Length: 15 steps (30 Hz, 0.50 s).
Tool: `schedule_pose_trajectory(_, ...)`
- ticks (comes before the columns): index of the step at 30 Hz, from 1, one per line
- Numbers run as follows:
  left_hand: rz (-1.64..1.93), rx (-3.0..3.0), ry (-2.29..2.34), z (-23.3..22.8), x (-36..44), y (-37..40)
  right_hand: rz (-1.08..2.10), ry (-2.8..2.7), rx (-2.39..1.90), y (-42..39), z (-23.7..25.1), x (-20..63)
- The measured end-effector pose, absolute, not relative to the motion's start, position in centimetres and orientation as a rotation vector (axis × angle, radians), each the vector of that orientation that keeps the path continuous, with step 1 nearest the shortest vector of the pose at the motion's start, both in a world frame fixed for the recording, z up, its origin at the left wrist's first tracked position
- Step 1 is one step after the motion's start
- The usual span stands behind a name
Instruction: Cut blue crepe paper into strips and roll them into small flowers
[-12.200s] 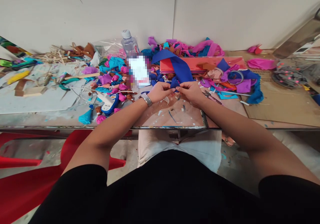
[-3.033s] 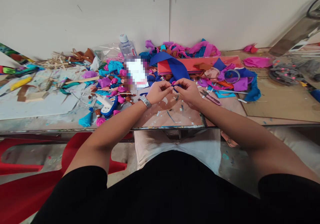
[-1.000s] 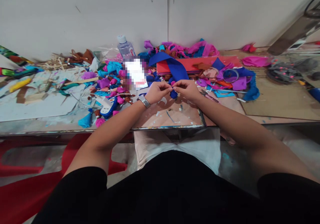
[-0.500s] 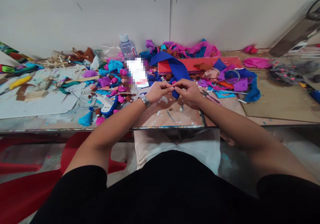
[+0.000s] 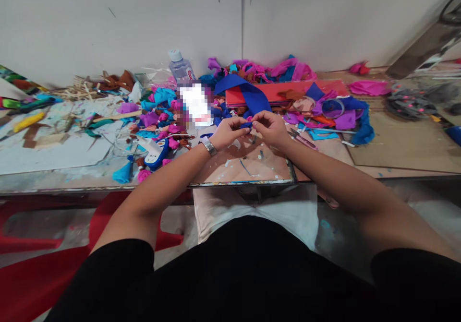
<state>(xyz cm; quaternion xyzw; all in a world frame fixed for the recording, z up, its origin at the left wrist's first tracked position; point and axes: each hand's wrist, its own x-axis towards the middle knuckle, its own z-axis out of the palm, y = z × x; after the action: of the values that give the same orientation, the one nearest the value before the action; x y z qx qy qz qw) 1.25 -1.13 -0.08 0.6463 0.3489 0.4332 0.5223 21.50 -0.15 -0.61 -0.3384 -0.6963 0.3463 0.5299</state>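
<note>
Mid-frame, the left hand (image 5: 229,132) and right hand (image 5: 271,128) pinch a small piece of blue paper (image 5: 246,125), which could tear if pulled too hard.

A head-worn camera looks forward and down over a person's black short-sleeved shirt (image 5: 252,269), close in the lower foreground, with bare fingers (image 5: 240,131) near the centre of its wide view, which runs across the long, paint-flecked counter (image 5: 234,171) to the pale panelled wall (image 5: 144,19) behind.
</note>
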Motion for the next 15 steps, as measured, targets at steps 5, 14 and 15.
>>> schedule_pose_trajectory(5, 1.129, 1.671, 0.879, 0.08, 1.3, -1.12, 0.865, -1.638, -0.81, -0.51, -0.34, 21.29)
schedule_pose_trajectory(14, 1.243, 1.637, 0.807, 0.33, 1.49, -1.61, 1.016, -1.575, -0.75, -0.58, -0.23, 21.11)
schedule_pose_trajectory(15, 1.246, 1.644, 0.825, 0.35, 1.45, -1.59, 1.022, -1.578, -0.75, -0.63, -0.23, 21.12)
